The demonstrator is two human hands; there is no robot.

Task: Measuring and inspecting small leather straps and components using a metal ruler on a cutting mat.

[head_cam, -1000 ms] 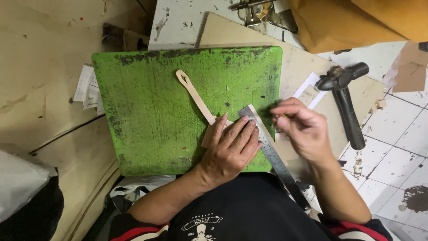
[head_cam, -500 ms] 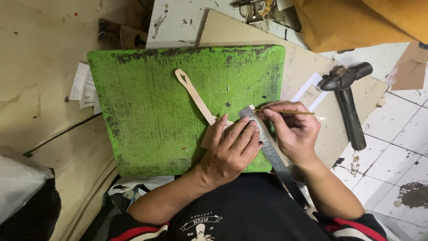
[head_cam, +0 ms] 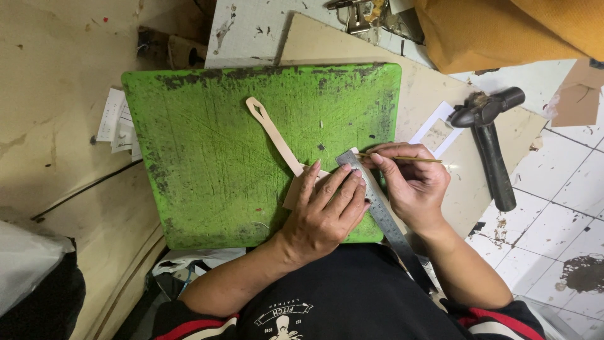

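Note:
A worn green cutting board [head_cam: 214, 157] lies in front of me. On it rests a tan leather piece [head_cam: 277, 135] with a long strap ending in a loop. My left hand [head_cam: 327, 211] lies flat, fingers spread, pressing a steel ruler [head_cam: 377, 211] down over the wide end of the leather. My right hand [head_cam: 409, 182] grips a thin yellow marking tool [head_cam: 415, 159], its tip against the far end of the ruler's edge. The leather under my left hand is mostly hidden.
A black hammer [head_cam: 491, 148] lies on the cardboard sheet [head_cam: 440, 107] to the right of the board. Orange cloth [head_cam: 503, 31] sits at the top right. Paper slips [head_cam: 116, 123] lie left of the board. White floor tiles [head_cam: 566, 201] show at the right.
My right hand has moved in from the right and brought the thin tool's tip to the ruler's edge. My left hand has kept pressing the ruler and leather.

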